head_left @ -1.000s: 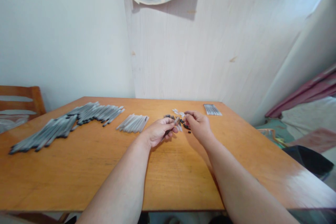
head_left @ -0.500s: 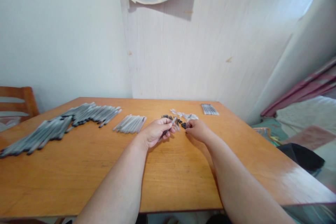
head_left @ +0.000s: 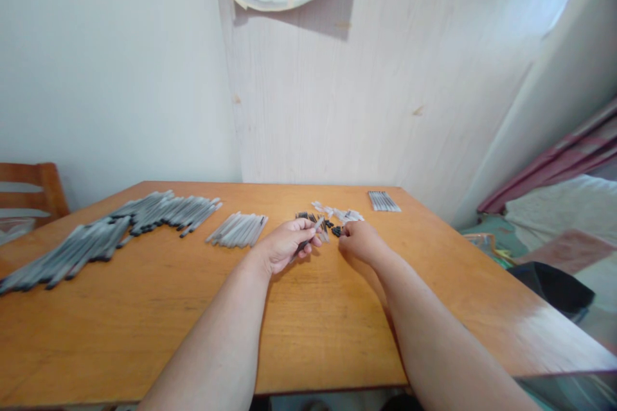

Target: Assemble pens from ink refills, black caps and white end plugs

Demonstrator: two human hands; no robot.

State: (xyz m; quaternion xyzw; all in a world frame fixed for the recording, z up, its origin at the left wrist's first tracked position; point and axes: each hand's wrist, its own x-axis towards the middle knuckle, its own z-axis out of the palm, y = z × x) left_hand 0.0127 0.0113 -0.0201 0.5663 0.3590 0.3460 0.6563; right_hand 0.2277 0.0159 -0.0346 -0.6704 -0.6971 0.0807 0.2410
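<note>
My left hand (head_left: 285, 246) rests on the wooden table (head_left: 144, 308), fingers curled round a slim clear pen barrel (head_left: 315, 226) whose tip points up and right. My right hand (head_left: 359, 241) lies just right of it, fingers pinched down among small black caps (head_left: 336, 230) scattered on the table. What the right fingers hold is too small to make out. Small clear pen parts (head_left: 344, 213) lie just beyond both hands.
A small bundle of clear barrels (head_left: 237, 229) lies left of my hands. A long spread of grey pens (head_left: 106, 231) runs across the table's left side. Another small bundle (head_left: 383, 201) sits at the far right edge. A wooden chair (head_left: 29, 189) stands at left, bedding at right.
My right hand has dropped from the clear parts and drawn back toward me, down onto the black caps. My left hand has kept its hold on the barrel.
</note>
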